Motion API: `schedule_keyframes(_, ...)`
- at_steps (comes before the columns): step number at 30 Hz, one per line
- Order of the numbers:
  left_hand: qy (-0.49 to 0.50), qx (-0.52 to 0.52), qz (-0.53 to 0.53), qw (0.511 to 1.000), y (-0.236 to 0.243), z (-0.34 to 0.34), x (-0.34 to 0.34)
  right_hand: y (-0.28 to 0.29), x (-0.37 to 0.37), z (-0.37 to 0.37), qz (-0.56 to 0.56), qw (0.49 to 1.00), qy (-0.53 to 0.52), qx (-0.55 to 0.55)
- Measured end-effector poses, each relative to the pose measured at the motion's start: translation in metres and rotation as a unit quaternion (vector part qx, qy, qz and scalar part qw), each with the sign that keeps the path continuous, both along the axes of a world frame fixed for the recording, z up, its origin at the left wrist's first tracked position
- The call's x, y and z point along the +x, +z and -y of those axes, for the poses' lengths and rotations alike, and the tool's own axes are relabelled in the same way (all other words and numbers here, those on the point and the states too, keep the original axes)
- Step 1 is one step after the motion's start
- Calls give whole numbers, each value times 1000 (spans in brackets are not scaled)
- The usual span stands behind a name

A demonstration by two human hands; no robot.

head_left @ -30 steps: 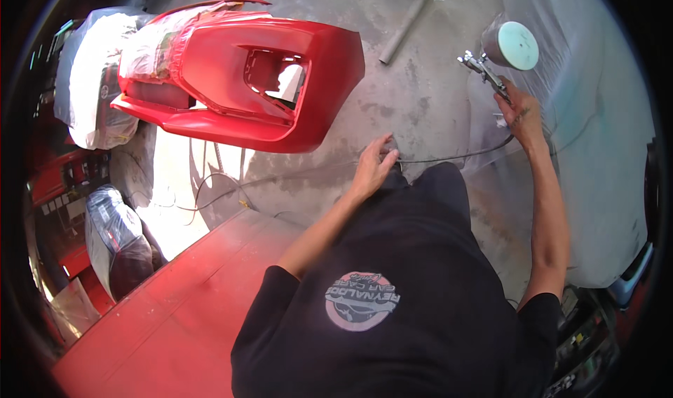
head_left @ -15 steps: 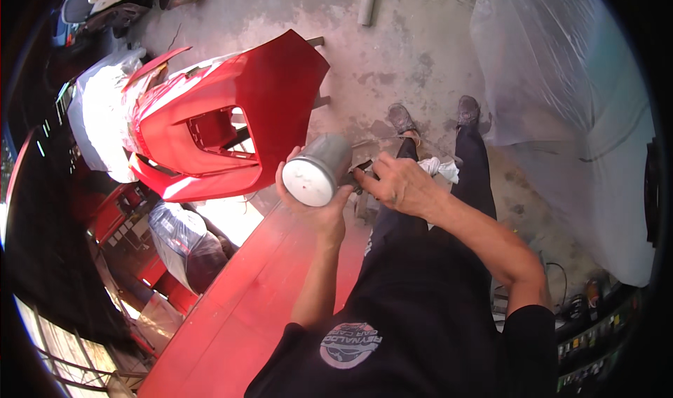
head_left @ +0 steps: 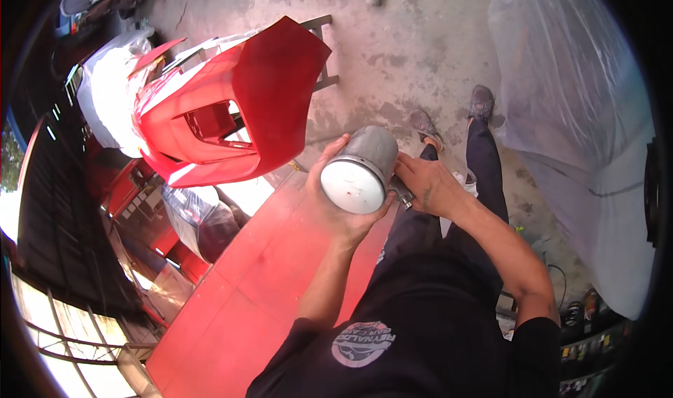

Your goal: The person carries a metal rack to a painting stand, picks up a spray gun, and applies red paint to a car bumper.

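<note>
Left hand (head_left: 340, 219), fingers wrapped round smooth grey cylindrical cup (head_left: 374, 149), flat white lid (head_left: 352, 188); right hand (head_left: 432, 186), fingers curled on mostly hidden metal spray gun (head_left: 402, 193).

Auto body/paint workshop, by the look of it. Main evid.: a detached red car bumper (head_left: 280, 83), far left, up on a metal stand (head_left: 323, 82). Mid: spray gun (head_left: 404, 200), mostly hidden, w/ lg metal cup (head_left: 373, 150). Clear plastic sheet (head_left: 561, 97) drapes a bulky shape along the right; more plastic wrap (head_left: 186, 209) on stuff at left. Concrete flr (head_left: 410, 37), stained & patchy. Part of a veh. (head_left: 78, 0) at far left edge. Near left, daylight thru a barred opening (head_left: 70, 345). Near right: packed shelf (head_left: 587, 349), items too small to ID.
</note>
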State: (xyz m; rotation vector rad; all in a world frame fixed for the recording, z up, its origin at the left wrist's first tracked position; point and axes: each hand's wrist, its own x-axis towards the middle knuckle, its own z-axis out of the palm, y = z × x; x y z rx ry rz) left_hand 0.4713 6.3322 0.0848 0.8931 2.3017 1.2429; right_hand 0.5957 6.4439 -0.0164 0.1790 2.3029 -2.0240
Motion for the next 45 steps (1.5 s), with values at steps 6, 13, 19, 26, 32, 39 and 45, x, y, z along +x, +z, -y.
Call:
schedule_keyframes(6,118,5,180,977,-6,5,21,-7,6,-2,3,997,-74,28)
schedule_keyframes(13,-182,-368,261,874,-58,164,89,-8,10,1,29,980,-185,62)
schedule_keyframes(19,-445,-402,157,785,-99,276,152,-4,4,9,48,946,-299,114)
schedule_keyframes(26,-140,-240,685,673,-69,331,161,30,-25,3,16,949,-269,162)
schedule_keyframes(32,-346,-137,635,677,-151,254,248,-58,-60,35,-48,950,-197,237)
schedule_keyframes(39,-325,-90,741,581,-289,249,237,-213,-69,34,6,967,-142,210)
schedule_keyframes(45,-398,-319,253,822,-470,212,107,-320,-59,31,-7,980,-142,142)
